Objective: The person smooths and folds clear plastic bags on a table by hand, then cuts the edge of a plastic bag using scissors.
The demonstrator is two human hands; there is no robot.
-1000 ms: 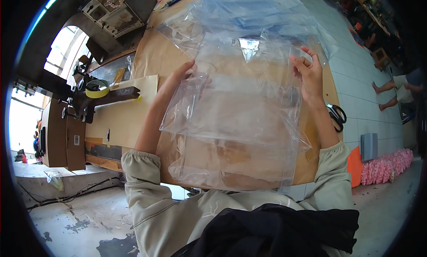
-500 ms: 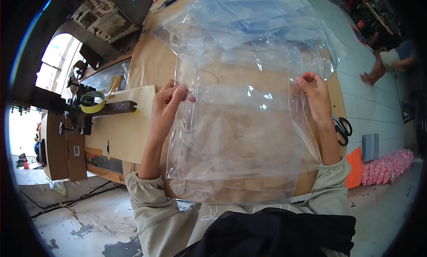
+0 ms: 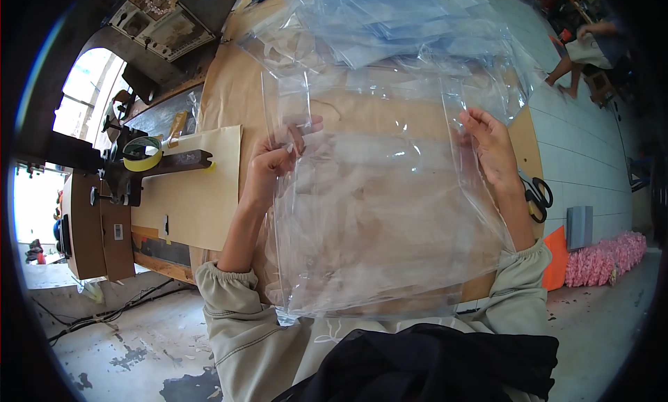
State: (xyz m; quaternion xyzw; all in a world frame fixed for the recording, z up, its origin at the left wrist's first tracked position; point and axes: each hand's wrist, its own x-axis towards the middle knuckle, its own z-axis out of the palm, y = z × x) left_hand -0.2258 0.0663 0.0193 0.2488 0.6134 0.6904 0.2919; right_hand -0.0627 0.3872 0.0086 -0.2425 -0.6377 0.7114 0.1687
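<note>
A large clear plastic bag (image 3: 376,214) with folded side edges stretches between my two hands over the table. My left hand (image 3: 278,155) has hold of its left edge, and some of the fingers show through the clear film. On the right edge, my right hand (image 3: 492,151) pinches the plastic between thumb and fingers. Beyond it lies a heap of bluish clear plastic pieces (image 3: 403,26). The bag's near end hangs close to my body, and its far end merges visually with the heap.
Brown paper (image 3: 226,89) covers the table. On the left, a roll of yellow tape (image 3: 142,162) sits on a dark metal clamp arm (image 3: 184,160). Black scissors (image 3: 536,196) lie at the right edge. A pink bundle (image 3: 605,259) is on the floor; another person (image 3: 581,57) sits at far right.
My left hand has shifted its grip, its fingers now reaching behind the film. The bag's left edge has moved inward and the film has creased. My right hand has hardly moved.
</note>
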